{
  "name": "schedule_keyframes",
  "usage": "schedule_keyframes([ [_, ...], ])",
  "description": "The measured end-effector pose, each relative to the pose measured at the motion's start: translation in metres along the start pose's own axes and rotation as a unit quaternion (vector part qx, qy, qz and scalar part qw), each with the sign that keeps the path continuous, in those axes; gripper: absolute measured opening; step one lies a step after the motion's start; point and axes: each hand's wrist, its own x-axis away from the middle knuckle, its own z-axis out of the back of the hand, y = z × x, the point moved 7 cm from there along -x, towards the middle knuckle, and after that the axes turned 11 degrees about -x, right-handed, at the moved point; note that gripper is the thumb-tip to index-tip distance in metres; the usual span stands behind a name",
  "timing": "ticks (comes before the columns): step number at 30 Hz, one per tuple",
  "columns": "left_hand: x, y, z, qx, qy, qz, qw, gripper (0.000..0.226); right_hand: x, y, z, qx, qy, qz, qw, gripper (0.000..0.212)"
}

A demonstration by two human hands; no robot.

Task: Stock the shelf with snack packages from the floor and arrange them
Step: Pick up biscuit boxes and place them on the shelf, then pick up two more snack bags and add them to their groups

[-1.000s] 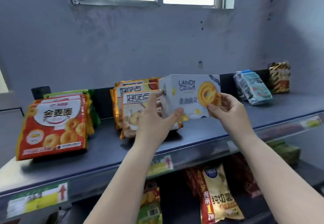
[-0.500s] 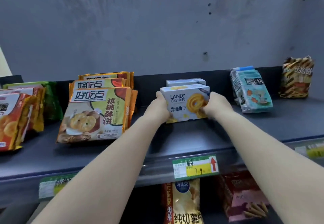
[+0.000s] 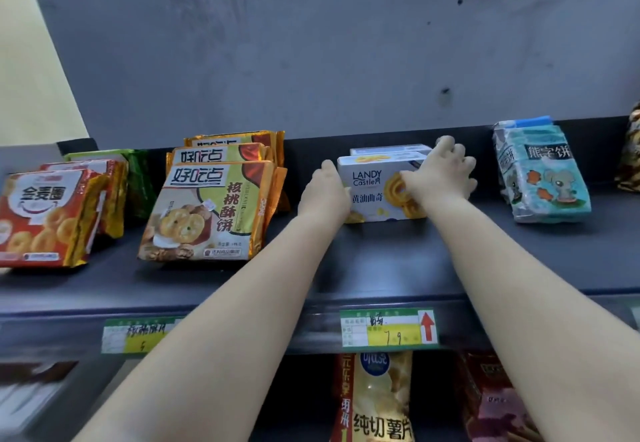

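A: Grip status?

B: Your left hand [image 3: 325, 195] is pressed flat against the left end of the white box [image 3: 375, 188], fingers hidden behind it. Your right hand [image 3: 441, 175] is draped over the top right corner, fingers [image 3: 457, 154] curled over the top edge, thumb across the front face. So the box is squeezed between both palms.

A: Where's the box?

B: Standing upright on the shelf [image 3: 381, 268], bottom edge looks down on the deck. A second box [image 3: 388, 150] sits right behind it at 12 o'clock, touching or nearly so; can't tell which.

A: Neighbours?

B: At 9 o'clock of the box, a stack of orange packs [image 3: 211, 206], leaning back, just beside your left hand. Further out at 9, red packs [image 3: 45, 216] with a green pack [image 3: 138, 178] behind them. At 3 o'clock, teal packs [image 3: 543, 178], apart from your right hand. A striped bag [image 3: 632, 161] is cut off by the frame edge past those.

A: Below?

B: Price tag [image 3: 389, 327] on the shelf lip at 6 o'clock of the box, red arrow pointing up. A yellow chip bag [image 3: 377, 400] is on the tier underneath.
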Motion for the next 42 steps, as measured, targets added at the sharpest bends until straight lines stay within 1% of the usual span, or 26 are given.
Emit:
schedule_keyframes([
  [2, 0.020, 0.002, 0.033, 0.014, 0.055, -0.042, 0.998, 0.036, 0.022, -0.032, 0.005, -0.093, 0.016, 0.064, 0.993, 0.045],
  [4, 0.048, -0.008, 0.073, 0.011, 0.125, -0.079, 0.989, 0.033, 0.057, -0.070, 0.002, -0.175, 0.011, 0.153, 0.973, 0.031],
  [6, 0.084, -0.038, 0.114, -0.014, 0.200, -0.085, 0.976, 0.028, 0.104, -0.110, -0.012, -0.238, -0.021, 0.229, 0.944, 0.020],
  [8, 0.123, -0.085, 0.152, -0.044, 0.256, -0.063, 0.964, 0.025, 0.154, -0.146, -0.033, -0.279, -0.064, 0.270, 0.919, 0.013],
  [10, 0.163, -0.143, 0.184, -0.073, 0.283, -0.017, 0.956, 0.022, 0.204, -0.177, -0.058, -0.314, -0.121, 0.291, 0.896, 0.010],
  [13, 0.238, -0.243, 0.219, -0.113, 0.292, 0.099, 0.944, 0.021, 0.292, -0.220, -0.099, -0.345, -0.224, 0.324, 0.852, 0.005],
  [16, 0.331, -0.333, 0.238, -0.139, 0.267, 0.225, 0.927, 0.019, 0.402, -0.253, -0.138, -0.359, -0.342, 0.360, 0.791, 0.007],
  [18, 0.400, -0.385, 0.244, -0.154, 0.238, 0.317, 0.905, 0.016, 0.480, -0.264, -0.166, -0.334, -0.432, 0.372, 0.750, 0.006],
  [21, 0.504, -0.446, 0.245, -0.165, 0.185, 0.438, 0.864, 0.017, 0.592, -0.262, -0.210, -0.282, -0.553, 0.360, 0.696, 0.008],
  [24, 0.599, -0.492, 0.233, -0.156, 0.135, 0.530, 0.823, 0.018, 0.686, -0.243, -0.253, -0.226, -0.633, 0.336, 0.659, 0.007],
  [27, 0.685, -0.536, 0.211, -0.125, 0.112, 0.613, 0.772, 0.013, 0.764, -0.213, -0.292, -0.160, -0.700, 0.300, 0.628, 0.006],
  [30, 0.757, -0.572, 0.178, -0.083, 0.084, 0.693, 0.711, 0.008, 0.826, -0.181, -0.331, -0.083, -0.751, 0.277, 0.594, 0.005],
  [33, 0.811, -0.612, 0.140, -0.037, 0.064, 0.750, 0.657, 0.008, 0.881, -0.155, -0.380, -0.015, -0.787, 0.250, 0.564, 0.012],
  [35, 0.836, -0.631, 0.117, -0.012, 0.054, 0.778, 0.626, 0.007, 0.905, -0.141, -0.408, 0.010, -0.806, 0.214, 0.552, 0.016],
  [36, 0.851, -0.647, 0.103, -0.001, 0.052, 0.795, 0.604, 0.008, 0.924, -0.133, -0.429, 0.024, -0.817, 0.190, 0.544, 0.017],
  [39, 0.890, -0.694, 0.054, 0.032, 0.036, 0.839, 0.542, 0.019, 0.975, -0.100, -0.496, 0.094, -0.828, 0.120, 0.540, 0.019],
  [42, 0.924, -0.747, -0.005, 0.046, 0.013, 0.860, 0.508, 0.023, 1.029, -0.059, -0.569, 0.148, -0.813, 0.060, 0.560, 0.025],
])
